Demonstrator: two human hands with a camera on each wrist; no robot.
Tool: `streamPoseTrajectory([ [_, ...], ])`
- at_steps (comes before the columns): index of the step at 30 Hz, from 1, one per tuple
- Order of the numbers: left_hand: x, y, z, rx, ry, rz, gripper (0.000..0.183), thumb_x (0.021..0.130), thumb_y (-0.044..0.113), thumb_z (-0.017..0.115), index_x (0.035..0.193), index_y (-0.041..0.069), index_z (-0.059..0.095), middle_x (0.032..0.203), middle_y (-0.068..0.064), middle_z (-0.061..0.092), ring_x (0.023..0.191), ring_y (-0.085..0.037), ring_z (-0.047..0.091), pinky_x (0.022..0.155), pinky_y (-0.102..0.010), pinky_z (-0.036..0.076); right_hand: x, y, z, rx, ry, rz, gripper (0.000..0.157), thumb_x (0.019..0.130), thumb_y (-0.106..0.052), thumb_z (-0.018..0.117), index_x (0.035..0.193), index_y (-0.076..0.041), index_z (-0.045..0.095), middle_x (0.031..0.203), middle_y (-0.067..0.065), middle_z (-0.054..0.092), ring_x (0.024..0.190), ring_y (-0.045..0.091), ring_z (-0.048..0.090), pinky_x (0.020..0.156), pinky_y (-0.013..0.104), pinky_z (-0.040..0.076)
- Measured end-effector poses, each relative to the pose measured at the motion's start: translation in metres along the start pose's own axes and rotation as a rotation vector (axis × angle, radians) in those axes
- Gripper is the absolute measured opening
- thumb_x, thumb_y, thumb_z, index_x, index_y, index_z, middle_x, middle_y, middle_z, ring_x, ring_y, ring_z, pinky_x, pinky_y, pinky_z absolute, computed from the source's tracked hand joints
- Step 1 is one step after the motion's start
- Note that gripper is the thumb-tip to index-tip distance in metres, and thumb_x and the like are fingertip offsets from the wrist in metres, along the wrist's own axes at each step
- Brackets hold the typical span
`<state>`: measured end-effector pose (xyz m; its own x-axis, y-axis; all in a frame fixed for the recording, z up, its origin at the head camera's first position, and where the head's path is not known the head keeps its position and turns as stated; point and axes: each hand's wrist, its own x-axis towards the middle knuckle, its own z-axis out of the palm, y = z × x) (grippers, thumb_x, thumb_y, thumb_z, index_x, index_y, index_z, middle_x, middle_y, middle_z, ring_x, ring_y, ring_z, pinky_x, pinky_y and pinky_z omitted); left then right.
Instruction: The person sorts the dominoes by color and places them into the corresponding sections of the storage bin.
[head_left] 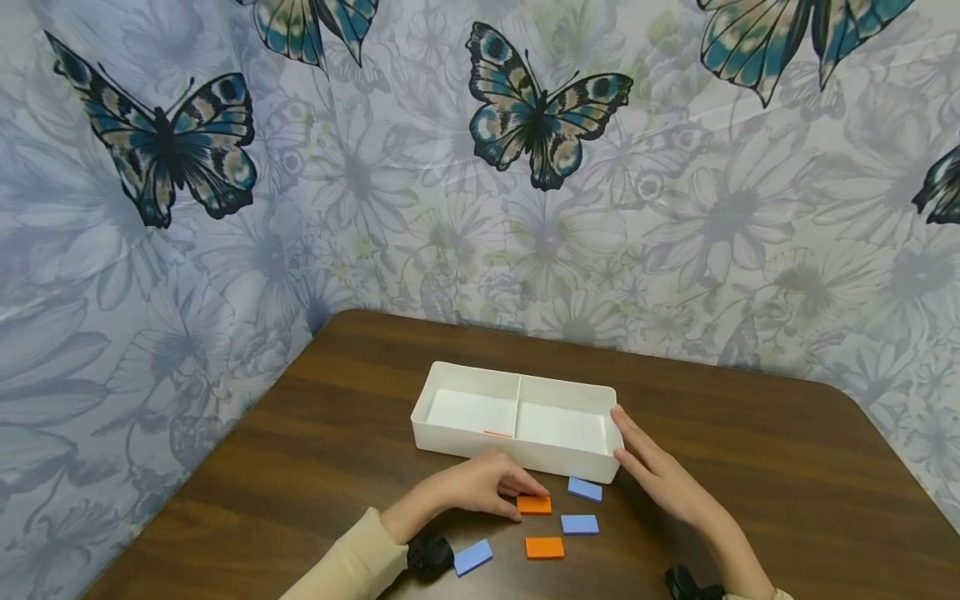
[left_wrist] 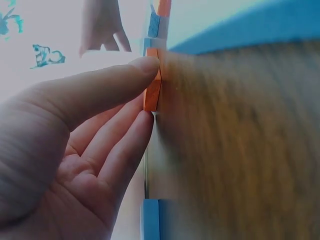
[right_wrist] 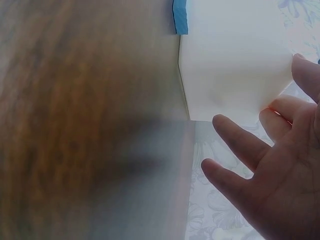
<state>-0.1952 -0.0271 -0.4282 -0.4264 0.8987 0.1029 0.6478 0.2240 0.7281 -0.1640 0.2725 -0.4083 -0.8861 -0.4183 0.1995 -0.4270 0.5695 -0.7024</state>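
Observation:
In the head view my left hand point(head_left: 480, 486) pinches a small orange rectangular tile point(head_left: 534, 506) in front of the white box. The left wrist view shows thumb and fingertips on that tile point(left_wrist: 152, 85), which is at the tabletop. My right hand point(head_left: 667, 477) rests against the right end of the white two-compartment box point(head_left: 555, 457), its fingers spread and mostly straight. Orange shows low in the left compartment, beside the divider point(head_left: 497, 433); most of it is hidden by the front wall.
Near my left wrist lies a blue tile point(head_left: 472, 557). Another orange tile point(head_left: 544, 547) and two more blue tiles, one in the middle point(head_left: 580, 524) and one against the box front point(head_left: 584, 489), lie on the brown wooden table point(head_left: 300, 467). A butterfly-print cloth point(head_left: 420, 208) hangs behind.

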Motion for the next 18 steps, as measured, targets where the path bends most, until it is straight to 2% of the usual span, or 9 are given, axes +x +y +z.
streamPoseTrajectory([
  [2,0.0006,-0.0002,0.0016,0.016,-0.001,0.002,0.041,0.079,0.000,0.074,0.118,0.003,0.065,0.113,0.004,0.064,0.101,0.005,0.054,0.078,-0.012,0.045,-0.0008,0.0001,0.0003,0.006,-0.001,0.000,0.057,0.101,-0.023,0.045,0.148,-0.003,0.020,0.153,0.013,0.011,0.137,0.011,0.007,0.096,0.003,0.009],
  [9,0.0055,0.0021,0.0012,0.158,0.036,0.000,0.039,0.078,0.009,0.077,0.116,0.007,0.067,0.110,0.006,0.065,0.097,0.007,0.054,0.076,-0.008,0.043,0.0009,0.0010,-0.0016,0.021,-0.014,0.012,0.058,0.101,-0.024,0.044,0.149,-0.003,0.018,0.153,0.014,0.010,0.136,0.039,0.010,0.094,0.003,0.009],
  [18,0.0075,0.0031,0.0026,0.201,0.041,0.003,0.037,0.079,0.002,0.074,0.115,0.008,0.068,0.108,0.006,0.065,0.098,0.009,0.052,0.080,-0.008,0.041,-0.0014,0.0023,-0.0007,0.032,-0.017,0.008,0.058,0.101,-0.024,0.043,0.149,-0.003,0.018,0.154,0.014,0.010,0.138,0.024,0.007,0.095,0.003,0.008],
])
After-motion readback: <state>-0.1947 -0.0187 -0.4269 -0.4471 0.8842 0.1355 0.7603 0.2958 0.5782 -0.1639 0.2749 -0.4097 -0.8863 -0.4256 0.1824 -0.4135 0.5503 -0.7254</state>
